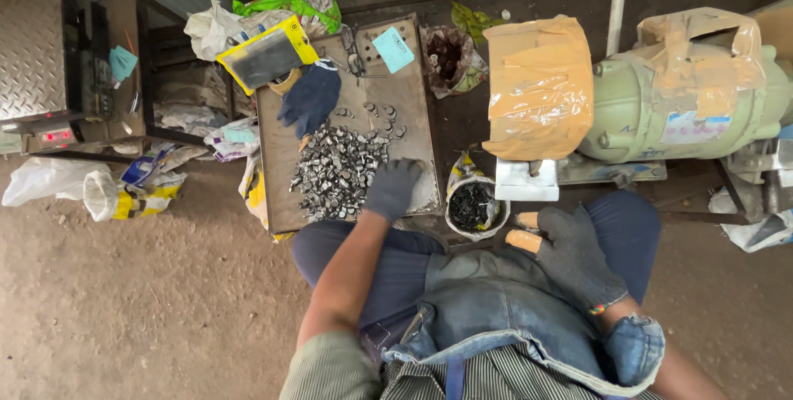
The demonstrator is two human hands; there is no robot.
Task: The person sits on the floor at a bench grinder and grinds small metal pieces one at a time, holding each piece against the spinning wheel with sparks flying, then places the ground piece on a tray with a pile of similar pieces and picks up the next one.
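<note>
Gloved right hand (pixel 576 253), yellow packet (pixel 266 55), blue card (pixel 393 49)

— How is your light here?

— You work in soft, even daylight with no hard shadows; only faint shade sits under your arms and below the near edge of the metal tray (pixel 277 160).

— Any glare?

— A dull sheen on the pile of small metal pieces (pixel 334 173) and on the tape-wrapped cover (pixel 537 86). The top of your view falls dim.

— Sharpness?

— The centre is crisp. Your wide lens bends the edges, and the apron (pixel 487 326) closest to you looks slightly soft.
</note>
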